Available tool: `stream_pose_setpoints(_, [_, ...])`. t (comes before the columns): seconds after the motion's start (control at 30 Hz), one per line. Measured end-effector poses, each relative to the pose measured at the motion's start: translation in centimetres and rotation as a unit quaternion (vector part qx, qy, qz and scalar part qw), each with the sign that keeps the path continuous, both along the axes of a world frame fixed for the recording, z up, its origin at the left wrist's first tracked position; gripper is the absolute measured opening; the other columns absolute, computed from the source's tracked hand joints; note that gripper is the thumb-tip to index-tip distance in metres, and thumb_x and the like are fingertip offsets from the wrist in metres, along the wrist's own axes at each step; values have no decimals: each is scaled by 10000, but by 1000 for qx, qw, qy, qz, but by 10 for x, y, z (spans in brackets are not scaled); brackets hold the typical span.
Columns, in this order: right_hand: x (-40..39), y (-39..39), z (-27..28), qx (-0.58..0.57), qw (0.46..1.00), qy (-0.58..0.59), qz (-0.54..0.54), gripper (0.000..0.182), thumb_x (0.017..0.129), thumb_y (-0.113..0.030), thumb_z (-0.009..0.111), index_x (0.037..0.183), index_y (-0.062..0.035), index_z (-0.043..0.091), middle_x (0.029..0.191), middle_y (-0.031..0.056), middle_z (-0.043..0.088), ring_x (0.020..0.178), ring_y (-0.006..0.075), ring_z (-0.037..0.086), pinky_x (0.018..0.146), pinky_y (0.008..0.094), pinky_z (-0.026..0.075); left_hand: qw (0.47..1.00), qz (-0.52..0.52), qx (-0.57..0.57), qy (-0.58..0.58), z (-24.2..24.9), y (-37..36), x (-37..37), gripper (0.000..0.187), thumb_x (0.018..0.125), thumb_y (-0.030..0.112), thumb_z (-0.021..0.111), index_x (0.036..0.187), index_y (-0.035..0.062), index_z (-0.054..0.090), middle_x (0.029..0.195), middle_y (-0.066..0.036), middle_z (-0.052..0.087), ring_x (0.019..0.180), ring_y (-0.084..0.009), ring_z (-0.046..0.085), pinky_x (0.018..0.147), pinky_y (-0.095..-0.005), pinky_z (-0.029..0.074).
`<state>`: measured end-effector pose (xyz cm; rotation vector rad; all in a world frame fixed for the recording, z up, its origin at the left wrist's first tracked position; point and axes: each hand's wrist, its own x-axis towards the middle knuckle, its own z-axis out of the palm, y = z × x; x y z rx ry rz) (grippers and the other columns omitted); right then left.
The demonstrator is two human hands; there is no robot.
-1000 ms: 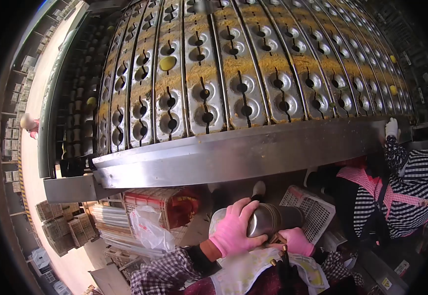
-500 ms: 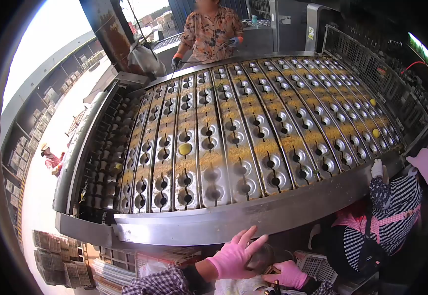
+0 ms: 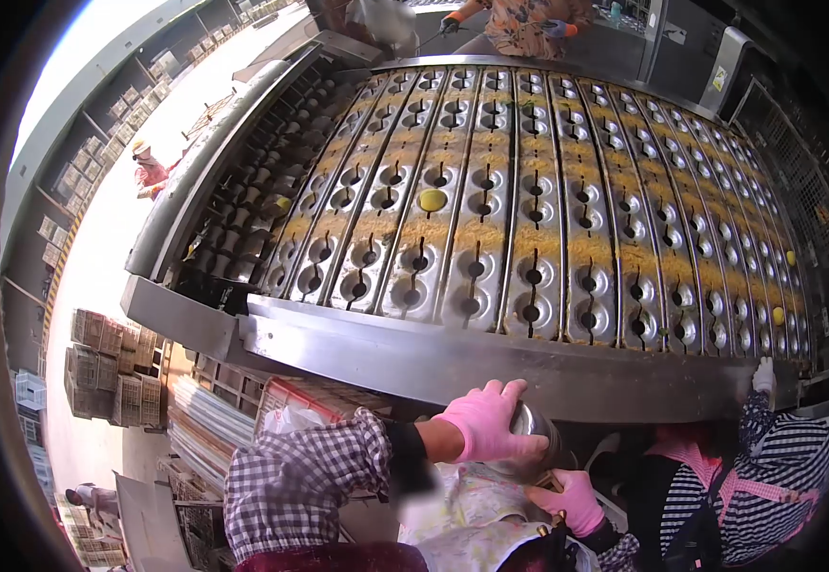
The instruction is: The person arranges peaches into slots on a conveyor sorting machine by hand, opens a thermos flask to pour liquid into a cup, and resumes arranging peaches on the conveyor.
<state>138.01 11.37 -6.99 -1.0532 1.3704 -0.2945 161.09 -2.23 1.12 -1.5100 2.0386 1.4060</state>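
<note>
- Cylinder (image 3: 540,426) of shiny metal is showing low in the view, right of centre, just in front of the wearer's body and below the edge of a large machine.
- Left hand (image 3: 486,421), in a pink glove, is gripping it from its left side: the palm is pressing against the wall, and thumb and fingers are standing apart by the cylinder's width, part of the metal showing between them.
- The cylinder is lying to the right of the left palm. Its visible wall is seeming to slant from upper left to lower right, but glove and shadow are hiding too much to be sure of the long axis.
- Right hand (image 3: 574,500), also pink-gloved, is resting below and to the right, near the cylinder's lower part, fingers curled; whether it is holding anything cannot be told. The left hand is the nearer one, being in contact.
- A pale patterned apron (image 3: 462,505) is spreading beneath both hands.
- Beyond them, a broad metal rail (image 3: 405,357) is bordering rows of cupped metal trays (image 3: 532,286), with a yellow-green round fruit (image 3: 432,199) sitting in one cup.
- To the right, a co-worker in a striped top (image 3: 772,467) is leaning close to the machine, a white-gloved hand (image 3: 764,375) touching its edge.
</note>
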Motion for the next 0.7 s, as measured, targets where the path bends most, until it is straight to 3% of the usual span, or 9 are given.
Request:
stream_pose_setpoints(0.07, [0,-2,-3,-2,1000,-15,2,319,801,-289,828,941,-10,764,779,62,752,715,78,686,690,276,556,998,16,55,-4,-6,-5,4,1120,779,697,696,1586,52,262,1429,-275,487,1350,-428,478,1108,-456,427])
stream_pose_setpoints(0.1, [-1,-1,-8,2,1000,-31,-3,312,805,-283,826,943,-9,763,787,63,753,721,78,685,693,276,556,996,22,81,20,-12,-4,5,1156,761,657,746,1603,69,215,1489,-284,423,1379,-473,427,1113,-496,419])
stream_pose_setpoints(0.2, [-3,1,-8,26,997,-71,-26,278,825,-239,818,943,3,749,816,50,743,738,68,663,688,267,538,985,-110,-96,89,-32,11,7,1171,742,569,808,1610,92,183,1548,-283,337,1393,-530,366,1122,-557,397])
stream_pose_setpoints(0.23, [0,-6,2,38,996,-80,-31,258,836,-209,814,939,14,736,830,36,730,743,59,640,676,257,521,972,-127,-144,138,-40,16,5,1173,684,431,874,1605,142,207,1582,-275,275,1406,-552,327,1099,-583,422])
stream_pose_setpoints(0.33, [-3,-10,7,54,996,-70,-25,247,854,-184,805,951,25,718,850,19,718,755,46,617,667,247,504,936,-256,-205,131,-27,3,1,1166,627,352,892,1590,190,254,1584,-255,290,1405,-510,359,1056,-546,479])
stream_pose_setpoints(0.37, [-3,-10,8,58,995,-71,-27,252,855,-188,805,955,25,716,851,19,718,755,45,616,667,246,503,926,-255,-233,151,-30,1,2,1137,585,307,899,1556,214,316,1540,-229,354,1357,-475,421,1002,-525,521])
stream_pose_setpoints(0.5, [-4,-8,-1,14,998,-61,-9,306,827,-253,820,983,-3,740,845,63,743,763,85,670,703,281,541,939,-238,-203,143,-26,-3,0,999,601,314,885,1476,179,422,1389,-190,472,1236,-451,503,970,-521,529])
stream_pose_setpoints(0.6, [7,-4,-8,-38,997,-66,-11,321,811,-282,830,971,-14,754,816,85,750,753,102,693,709,295,552,959,-197,-171,113,-18,-1,8,959,625,334,875,1462,163,440,1380,-199,479,1225,-460,509,970,-520,524])
stream_pose_setpoints(0.7, [22,-1,-7,-14,997,-72,-30,325,813,-295,834,933,-4,754,778,84,741,717,93,677,681,293,545,979,-107,-131,113,-6,-7,27,940,654,358,878,1445,100,441,1347,-226,491,1217,-474,515,1005,-519,498])
